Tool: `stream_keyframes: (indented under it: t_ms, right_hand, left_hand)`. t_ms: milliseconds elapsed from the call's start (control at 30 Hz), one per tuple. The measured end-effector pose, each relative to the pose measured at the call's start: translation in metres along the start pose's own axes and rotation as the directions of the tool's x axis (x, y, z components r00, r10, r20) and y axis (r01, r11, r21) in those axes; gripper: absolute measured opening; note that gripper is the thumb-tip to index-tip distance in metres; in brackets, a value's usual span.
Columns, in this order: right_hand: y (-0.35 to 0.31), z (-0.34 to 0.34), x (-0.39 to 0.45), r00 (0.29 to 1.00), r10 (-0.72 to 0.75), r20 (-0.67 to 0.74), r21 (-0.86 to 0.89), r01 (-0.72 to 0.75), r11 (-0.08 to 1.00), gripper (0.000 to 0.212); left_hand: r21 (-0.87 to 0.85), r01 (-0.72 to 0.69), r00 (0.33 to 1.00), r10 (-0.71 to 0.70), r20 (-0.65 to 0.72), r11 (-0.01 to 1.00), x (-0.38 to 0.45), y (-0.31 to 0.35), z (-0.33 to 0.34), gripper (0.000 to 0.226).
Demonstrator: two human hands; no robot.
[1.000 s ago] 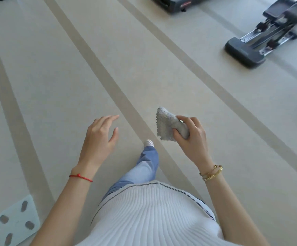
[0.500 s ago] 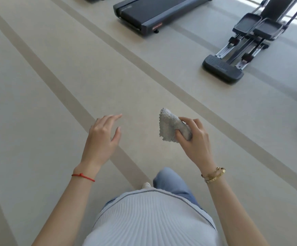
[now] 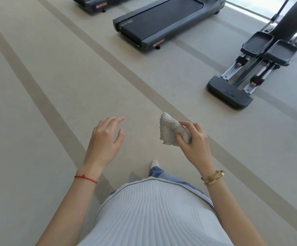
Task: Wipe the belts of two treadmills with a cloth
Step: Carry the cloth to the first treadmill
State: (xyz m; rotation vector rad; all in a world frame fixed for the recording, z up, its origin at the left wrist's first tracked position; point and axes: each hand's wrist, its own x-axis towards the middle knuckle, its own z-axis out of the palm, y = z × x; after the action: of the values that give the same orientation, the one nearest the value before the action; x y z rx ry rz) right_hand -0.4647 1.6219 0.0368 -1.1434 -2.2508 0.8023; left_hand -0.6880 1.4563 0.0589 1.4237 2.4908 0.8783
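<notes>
My right hand (image 3: pixel 194 141) grips a folded grey knobbly cloth (image 3: pixel 169 129) in front of my chest. My left hand (image 3: pixel 106 139) floats beside it, fingers relaxed and spread, holding nothing. Ahead on the floor stands a dark treadmill (image 3: pixel 161 23) with its black belt (image 3: pixel 163 16) running away from me. The rear end of a second treadmill (image 3: pixel 92 3) shows at the top left edge. Both treadmills are well beyond my hands.
An elliptical trainer (image 3: pixel 247 75) with two pedals and a ribbed rear foot stands to the right of the treadmills. The beige floor (image 3: pixel 55 71) carries darker diagonal stripes. My leg and white shoe (image 3: pixel 154 164) show below my hands.
The treadmills and the elliptical have come closer and lower in view as I walk forward. A scale at the lower left has left the view. Both hands keep their pose.
</notes>
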Motion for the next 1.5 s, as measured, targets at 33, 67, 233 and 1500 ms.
stream_keyframes:
  t_ms: [33, 67, 233, 1500]
  right_hand:
    - [0.005, -0.001, 0.028, 1.0, -0.004, 0.003, 0.001, 0.004, 1.0, 0.034]
    - [0.009, -0.003, 0.055, 1.0, -0.011, 0.004, 0.002, 0.011, 1.0, 0.034]
    - [0.018, -0.001, 0.176, 0.998, -0.057, 0.024, 0.002, 0.057, 0.998, 0.034]
    - [0.145, 0.089, 0.982, 1.0, -0.012, 0.018, 0.076, 0.01, 0.997, 0.034]
  left_hand:
    - [0.004, -0.003, 1.0, 0.003, -0.01, 1.0, 0.026, 0.003, 0.004, 0.037]
    - [0.007, -0.003, 1.0, 0.003, -0.019, 1.0, 0.051, 0.005, 0.006, 0.037]
    - [0.014, -0.005, 0.999, 0.005, -0.043, 1.0, 0.162, 0.009, 0.017, 0.037]
    - [0.042, -0.002, 0.999, 0.004, -0.051, 0.999, 0.982, -0.04, 0.16, 0.037]
